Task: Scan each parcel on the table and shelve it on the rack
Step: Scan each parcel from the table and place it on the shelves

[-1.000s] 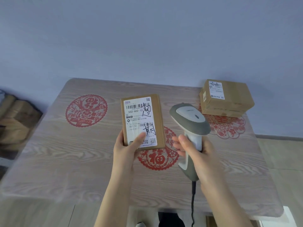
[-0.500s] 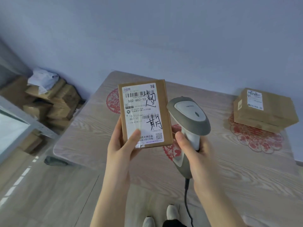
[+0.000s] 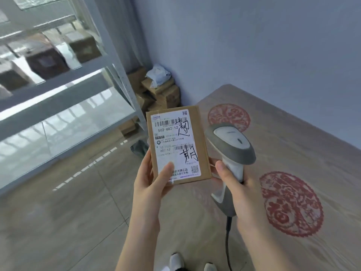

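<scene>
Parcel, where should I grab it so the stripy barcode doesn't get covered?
Pinch the parcel by its bottom edge, from below, thumb in front, fingers behind, as the left hand does. It is flat and thin, held upright, and its barcodes sit higher on the label, so a low grip leaves them showing.

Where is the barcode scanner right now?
In the head view the barcode scanner is right of centre, gripped by the right hand, just right of the parcel that the left hand holds, with the table behind it.
</scene>
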